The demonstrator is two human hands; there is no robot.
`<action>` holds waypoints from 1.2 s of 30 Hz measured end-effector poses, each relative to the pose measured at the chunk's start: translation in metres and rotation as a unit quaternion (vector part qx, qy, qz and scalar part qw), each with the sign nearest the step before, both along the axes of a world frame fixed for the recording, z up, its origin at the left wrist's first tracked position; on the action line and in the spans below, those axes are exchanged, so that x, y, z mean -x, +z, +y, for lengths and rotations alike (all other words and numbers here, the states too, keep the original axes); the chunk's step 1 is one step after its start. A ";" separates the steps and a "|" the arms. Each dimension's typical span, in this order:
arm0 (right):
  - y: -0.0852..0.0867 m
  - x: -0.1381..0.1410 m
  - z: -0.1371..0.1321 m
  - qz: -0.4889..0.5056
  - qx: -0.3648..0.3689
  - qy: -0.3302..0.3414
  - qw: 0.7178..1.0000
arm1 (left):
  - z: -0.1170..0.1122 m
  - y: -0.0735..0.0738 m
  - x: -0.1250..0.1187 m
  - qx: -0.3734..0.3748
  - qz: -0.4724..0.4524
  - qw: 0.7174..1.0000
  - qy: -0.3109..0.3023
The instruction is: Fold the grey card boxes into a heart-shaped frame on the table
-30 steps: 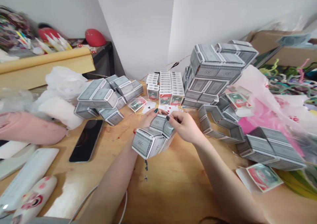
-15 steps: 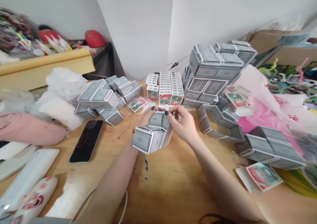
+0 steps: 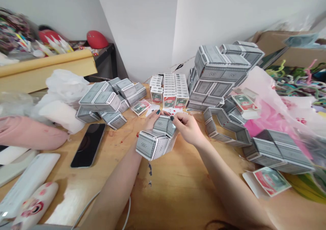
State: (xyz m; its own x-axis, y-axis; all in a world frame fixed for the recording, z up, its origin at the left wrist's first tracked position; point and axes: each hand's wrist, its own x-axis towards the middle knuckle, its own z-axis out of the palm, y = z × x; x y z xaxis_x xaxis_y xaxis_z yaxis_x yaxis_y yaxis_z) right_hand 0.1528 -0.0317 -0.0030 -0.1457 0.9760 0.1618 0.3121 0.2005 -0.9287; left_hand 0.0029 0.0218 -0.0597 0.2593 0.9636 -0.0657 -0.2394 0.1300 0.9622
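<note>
Gray-backed card piece (image 3: 154, 143), folded and joined, held up over the middle of the desk (image 3: 175, 192), between both hands. Left hand (image 3: 150, 122): grip closed on its far left side, thumb on top edge, remaining fingers mostly hidden behind it. Right hand (image 3: 189, 129): grip nearly closed, thumb and fingers pinching the upper right edge; can't tell if a separate card is in there. Loose face-up cards (image 3: 175, 111) just beyond, partly blocked by hands and piece. Behind them, rows of upright card boxes (image 3: 169, 89); one more box (image 3: 141, 107) lies flat, left of these. Left: low stack of card blocks (image 3: 100, 97), black phone (image 3: 88, 145) just in front. Right: tall card stack (image 3: 221, 69), open card frame (image 3: 226, 130) before it, then a long card block (image 3: 277, 152) and opened card box (image 3: 272, 181) near the desk's right side, crowded by a pink plastic bag (image 3: 262, 84).
</note>
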 end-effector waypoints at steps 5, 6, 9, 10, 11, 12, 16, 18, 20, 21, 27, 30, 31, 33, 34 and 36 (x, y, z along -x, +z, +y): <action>0.000 -0.004 0.001 0.025 0.024 0.039 0.999 | -0.005 0.009 -0.003 -0.037 -0.005 0.999 -0.009; -0.001 -0.005 0.001 0.031 0.029 0.046 0.998 | -0.005 0.008 -0.003 -0.039 -0.007 0.999 -0.016; -0.002 -0.006 0.002 0.045 0.042 0.063 0.996 | -0.004 0.006 -0.001 -0.048 -0.008 0.999 -0.023; -0.002 -0.007 0.002 0.048 0.044 0.068 0.996 | -0.004 0.005 -0.001 -0.050 -0.010 0.999 -0.019; -0.002 -0.007 0.002 0.050 0.045 0.071 0.995 | -0.004 0.005 -0.001 -0.050 -0.011 0.999 -0.018; -0.002 -0.008 0.002 0.051 0.046 0.075 0.995 | -0.004 0.006 -0.001 -0.049 -0.013 0.999 -0.019; -0.002 -0.008 0.002 0.050 0.046 0.084 0.994 | -0.004 0.006 0.001 -0.036 0.000 0.999 -0.018; -0.002 -0.008 0.002 0.042 0.049 0.083 0.994 | -0.005 0.005 0.002 -0.027 0.006 0.999 -0.018; -0.001 -0.008 0.002 0.032 0.050 0.077 0.995 | -0.006 0.004 0.003 -0.022 0.003 0.999 -0.026; -0.001 -0.008 0.002 0.027 0.049 0.072 0.996 | -0.006 0.004 0.003 -0.020 0.001 0.999 -0.031; -0.002 -0.002 0.001 0.013 0.023 0.033 0.999 | -0.008 0.008 0.002 -0.041 -0.012 0.999 -0.024; -0.005 0.006 -0.002 0.004 0.004 -0.025 1.000 | -0.009 0.015 0.001 -0.022 -0.001 1.000 -0.019; -0.006 0.009 -0.003 -0.002 -0.004 -0.047 0.999 | -0.010 0.017 0.000 -0.018 -0.001 1.000 -0.014; -0.009 0.014 -0.005 -0.011 -0.019 -0.089 0.996 | -0.010 0.019 0.000 -0.020 -0.005 1.000 -0.010; -0.010 0.016 -0.006 -0.014 -0.025 -0.103 0.994 | -0.009 0.019 0.000 -0.023 -0.007 1.000 -0.010; -0.012 0.017 -0.006 -0.018 -0.028 -0.111 0.993 | -0.008 0.016 -0.001 -0.034 -0.014 0.999 -0.014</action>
